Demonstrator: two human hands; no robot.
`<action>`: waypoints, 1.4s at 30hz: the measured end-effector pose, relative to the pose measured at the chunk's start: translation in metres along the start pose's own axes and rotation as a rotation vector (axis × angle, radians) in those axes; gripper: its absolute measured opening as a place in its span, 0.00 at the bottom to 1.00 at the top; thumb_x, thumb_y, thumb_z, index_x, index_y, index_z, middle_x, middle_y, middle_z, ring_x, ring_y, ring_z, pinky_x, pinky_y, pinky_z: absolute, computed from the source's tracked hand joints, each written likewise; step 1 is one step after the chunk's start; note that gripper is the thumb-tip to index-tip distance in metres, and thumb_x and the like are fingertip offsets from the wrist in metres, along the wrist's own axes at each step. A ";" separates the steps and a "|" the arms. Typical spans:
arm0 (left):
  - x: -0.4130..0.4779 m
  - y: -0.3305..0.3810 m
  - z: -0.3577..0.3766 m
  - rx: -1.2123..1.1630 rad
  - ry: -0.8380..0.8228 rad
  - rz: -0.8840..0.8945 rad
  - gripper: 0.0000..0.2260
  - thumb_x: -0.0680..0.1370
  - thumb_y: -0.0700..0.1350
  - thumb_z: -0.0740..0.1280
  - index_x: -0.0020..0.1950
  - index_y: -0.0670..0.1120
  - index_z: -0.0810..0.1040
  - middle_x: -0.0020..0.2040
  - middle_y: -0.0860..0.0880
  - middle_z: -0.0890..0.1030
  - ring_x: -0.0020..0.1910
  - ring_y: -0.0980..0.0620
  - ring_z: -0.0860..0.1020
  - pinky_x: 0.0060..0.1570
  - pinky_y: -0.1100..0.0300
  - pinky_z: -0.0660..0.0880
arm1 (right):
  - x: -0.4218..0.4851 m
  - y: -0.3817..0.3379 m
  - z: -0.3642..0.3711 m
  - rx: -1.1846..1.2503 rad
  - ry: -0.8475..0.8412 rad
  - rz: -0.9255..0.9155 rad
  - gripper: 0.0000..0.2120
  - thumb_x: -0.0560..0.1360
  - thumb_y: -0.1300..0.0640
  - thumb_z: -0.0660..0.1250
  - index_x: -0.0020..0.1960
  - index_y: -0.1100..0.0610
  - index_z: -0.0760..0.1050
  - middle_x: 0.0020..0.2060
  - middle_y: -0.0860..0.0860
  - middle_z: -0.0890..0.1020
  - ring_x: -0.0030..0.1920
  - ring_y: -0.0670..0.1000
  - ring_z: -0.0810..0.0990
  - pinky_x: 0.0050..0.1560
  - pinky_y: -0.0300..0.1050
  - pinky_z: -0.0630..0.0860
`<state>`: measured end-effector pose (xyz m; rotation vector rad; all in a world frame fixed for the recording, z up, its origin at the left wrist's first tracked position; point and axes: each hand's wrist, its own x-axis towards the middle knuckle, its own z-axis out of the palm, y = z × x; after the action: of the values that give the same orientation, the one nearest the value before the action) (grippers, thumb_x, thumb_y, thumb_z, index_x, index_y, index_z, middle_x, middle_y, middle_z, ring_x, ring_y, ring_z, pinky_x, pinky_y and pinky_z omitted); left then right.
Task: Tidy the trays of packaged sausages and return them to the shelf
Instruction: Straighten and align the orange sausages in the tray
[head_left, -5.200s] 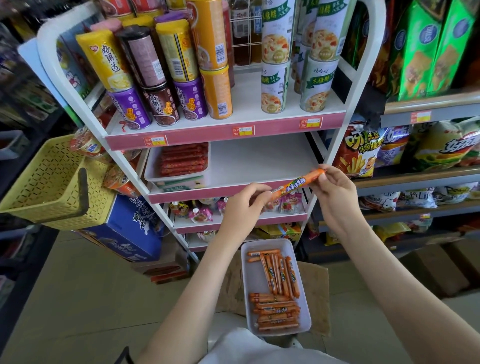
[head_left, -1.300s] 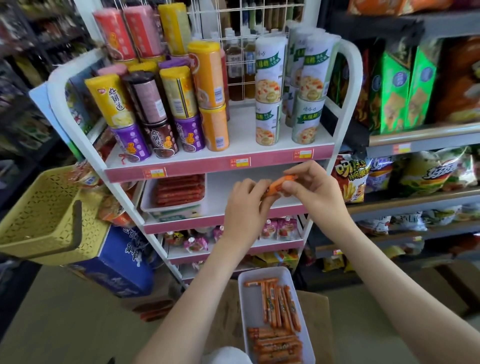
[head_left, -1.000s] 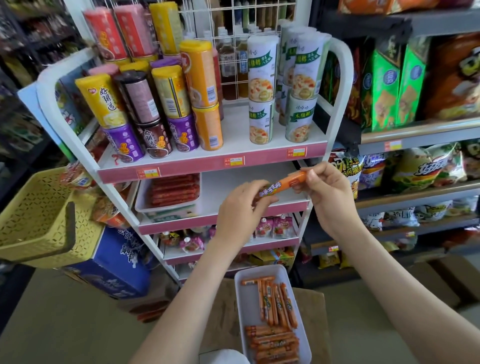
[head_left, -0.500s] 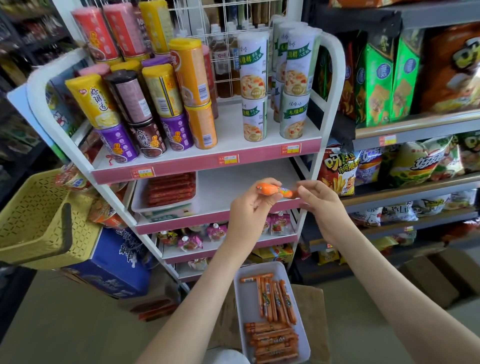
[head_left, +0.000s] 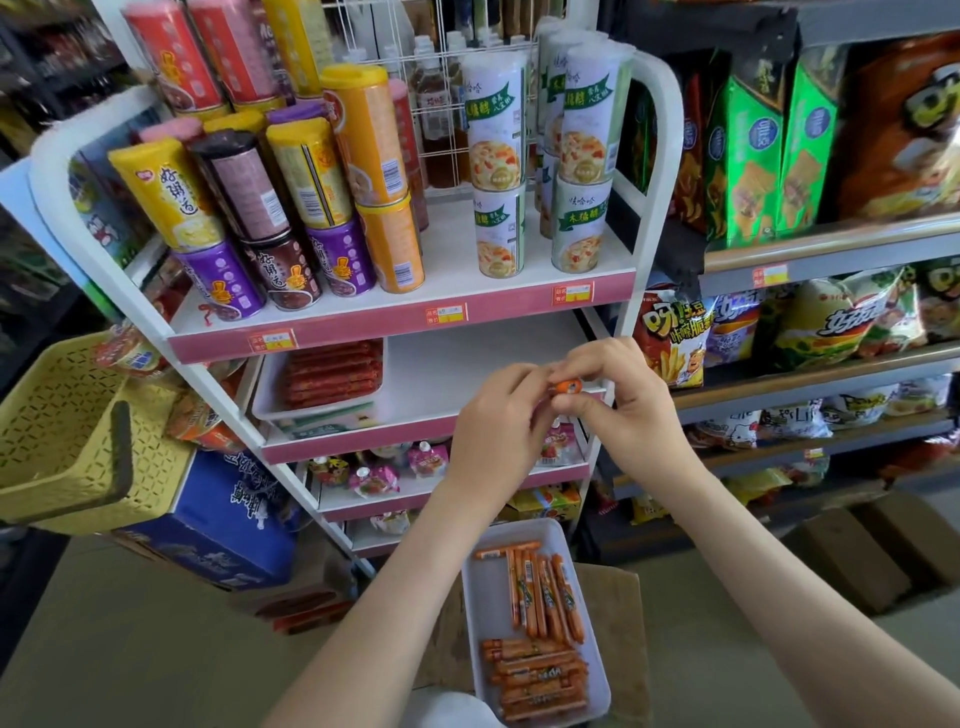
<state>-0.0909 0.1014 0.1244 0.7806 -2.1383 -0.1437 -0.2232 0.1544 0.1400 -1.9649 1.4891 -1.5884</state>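
Both left hand (head_left: 498, 415) and right hand (head_left: 626, 410) pinch one orange wrapped sausage (head_left: 566, 387), seemingly straightening it for the white plastic tray (head_left: 485, 597) below.

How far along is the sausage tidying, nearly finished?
Done: one tray of red sausages sits on the middle shelf. In hand: left hand and right hand pinch a single orange sausage. Left: the white tray of orange sausages lies below, off the shelf.
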 end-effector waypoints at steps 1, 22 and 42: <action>0.001 0.001 0.000 0.010 0.016 0.011 0.15 0.76 0.48 0.60 0.51 0.40 0.81 0.44 0.45 0.82 0.41 0.47 0.81 0.41 0.66 0.68 | 0.001 0.000 -0.001 0.013 -0.010 -0.001 0.08 0.72 0.54 0.66 0.50 0.45 0.74 0.45 0.34 0.76 0.51 0.39 0.72 0.54 0.33 0.69; 0.009 -0.022 -0.006 -1.213 0.195 -1.066 0.15 0.79 0.44 0.65 0.63 0.48 0.63 0.43 0.42 0.82 0.39 0.48 0.83 0.46 0.52 0.81 | -0.012 0.019 0.000 0.060 -0.272 0.187 0.24 0.73 0.61 0.71 0.61 0.39 0.70 0.54 0.38 0.76 0.55 0.41 0.74 0.54 0.28 0.69; -0.009 -0.001 -0.016 -0.588 -0.077 -0.317 0.08 0.78 0.44 0.65 0.56 0.50 0.78 0.53 0.54 0.77 0.54 0.56 0.76 0.55 0.67 0.74 | -0.010 0.029 0.013 -0.054 -0.204 0.143 0.11 0.78 0.62 0.65 0.59 0.52 0.73 0.47 0.44 0.77 0.49 0.43 0.76 0.51 0.32 0.72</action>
<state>-0.0745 0.1087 0.1286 0.7530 -1.8736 -0.9345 -0.2279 0.1430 0.1087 -1.9339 1.5645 -1.2616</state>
